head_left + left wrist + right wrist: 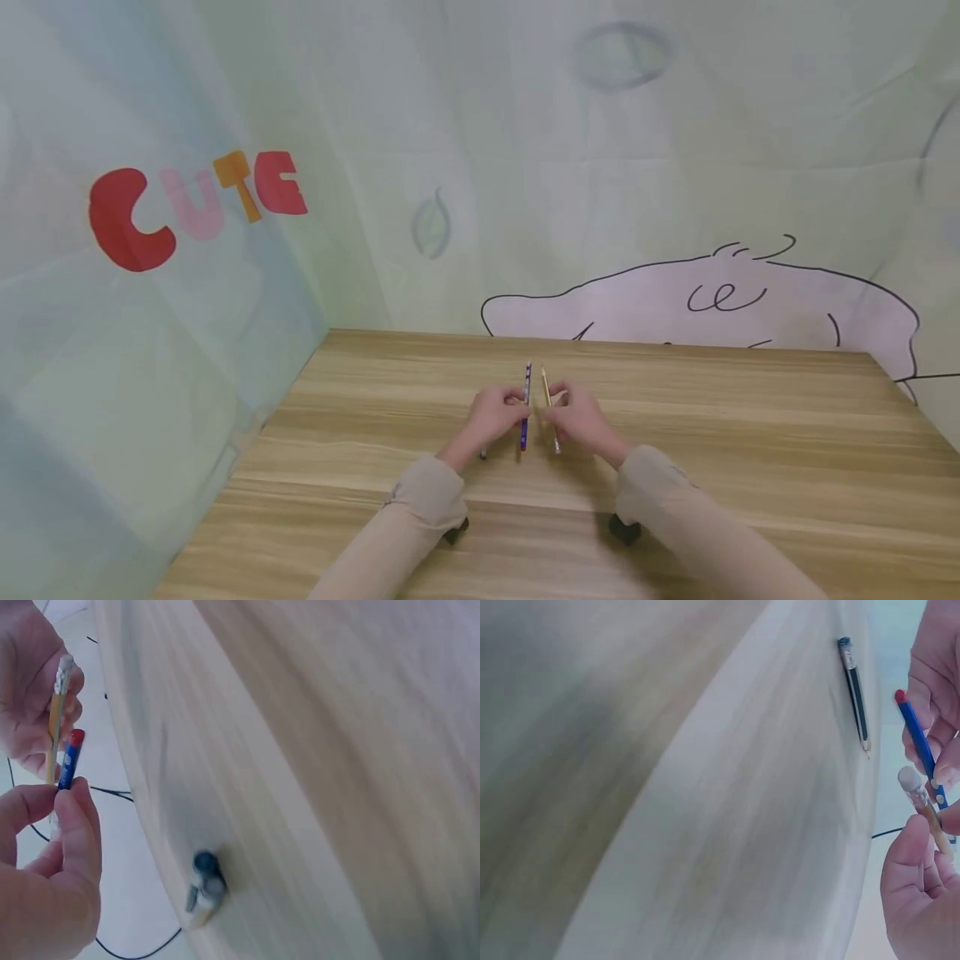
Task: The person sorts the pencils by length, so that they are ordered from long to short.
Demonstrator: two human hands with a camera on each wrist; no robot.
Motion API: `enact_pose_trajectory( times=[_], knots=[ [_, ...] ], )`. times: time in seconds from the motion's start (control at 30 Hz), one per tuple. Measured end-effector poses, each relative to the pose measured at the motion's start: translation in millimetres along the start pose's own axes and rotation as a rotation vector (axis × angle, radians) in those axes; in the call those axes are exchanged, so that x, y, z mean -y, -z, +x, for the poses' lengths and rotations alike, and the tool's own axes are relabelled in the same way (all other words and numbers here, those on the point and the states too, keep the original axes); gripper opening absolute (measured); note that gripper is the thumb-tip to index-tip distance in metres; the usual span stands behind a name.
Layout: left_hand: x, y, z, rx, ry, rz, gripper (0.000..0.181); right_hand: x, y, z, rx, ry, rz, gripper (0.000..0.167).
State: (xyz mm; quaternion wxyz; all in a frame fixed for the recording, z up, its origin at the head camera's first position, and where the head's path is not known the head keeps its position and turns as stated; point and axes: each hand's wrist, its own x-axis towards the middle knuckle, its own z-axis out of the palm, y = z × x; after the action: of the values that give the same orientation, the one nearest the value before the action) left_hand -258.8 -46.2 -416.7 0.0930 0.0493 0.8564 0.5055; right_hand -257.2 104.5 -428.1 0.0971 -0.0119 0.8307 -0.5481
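Observation:
Over the table, my left hand (497, 414) pinches a blue-purple pencil (527, 392) with a red end, held nearly upright in the head view. Facing it, my right hand (581, 417) pinches a yellow wooden pencil (546, 385) with a white eraser. The two pencils are close side by side, a narrow gap between them in the head view. A dark pencil (856, 697) with a metal band and dark eraser lies on the table near my left hand. Only its small end (483, 453) shows in the head view, the rest hidden by that hand. The left wrist view blurs it.
The wood-grain table (712, 433) reaches to printed cloth walls (390, 108) at the back and left. Small dark pieces (625, 529) sit under both sleeve cuffs. Thin black lines (139, 954) show beyond the table edge in the left wrist view.

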Motion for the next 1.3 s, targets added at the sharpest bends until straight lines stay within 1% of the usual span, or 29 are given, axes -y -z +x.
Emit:
enact_pose_trajectory(
  times=[0.1, 0.17, 0.33, 0.47, 0.63, 0.8, 1.03, 1.23, 1.3],
  knots=[
    [-3.0, -5.5, -2.6, 0.013, -0.017, -0.062, 0.029, 0, 6, -5.5, -0.001, 0.026, 0.045, 0.036],
    [-6.1, -9.3, -4.7, 0.02, -0.015, -0.099, 0.028, 0, 10, -8.8, 0.005, 0.041, 0.081, 0.036],
    [-13.2, -19.9, -9.4, 0.031, -0.003, -0.15, 0.029, -2, 17, -17.4, 0.026, 0.081, 0.143, 0.037],
    [-17.9, -27.3, -14.1, 0.044, -0.003, -0.163, 0.03, -3, 21, -26.3, 0.045, 0.105, 0.189, 0.038],
    [-22.1, -34.0, -20.1, 0.099, -0.021, -0.18, 0.028, -6, 27, -38.9, 0.075, 0.127, 0.205, 0.035],
    [-25.7, -39.5, -26.6, 0.147, -0.015, -0.203, 0.027, -12, 33, -51.0, 0.096, 0.134, 0.21, 0.032],
    [-26.7, -46.2, -31.6, 0.158, -0.023, -0.209, 0.024, -17, 40, -61.0, 0.126, 0.147, 0.22, 0.033],
    [-26.8, -49.4, -33.9, 0.166, -0.019, -0.231, 0.025, -17, 42, -66.1, 0.099, 0.117, 0.231, 0.034],
    [-27.0, -50.0, -35.0, 0.173, -0.026, -0.233, 0.025, -17, 43, -67.0, 0.092, 0.113, 0.228, 0.034]
  ],
)
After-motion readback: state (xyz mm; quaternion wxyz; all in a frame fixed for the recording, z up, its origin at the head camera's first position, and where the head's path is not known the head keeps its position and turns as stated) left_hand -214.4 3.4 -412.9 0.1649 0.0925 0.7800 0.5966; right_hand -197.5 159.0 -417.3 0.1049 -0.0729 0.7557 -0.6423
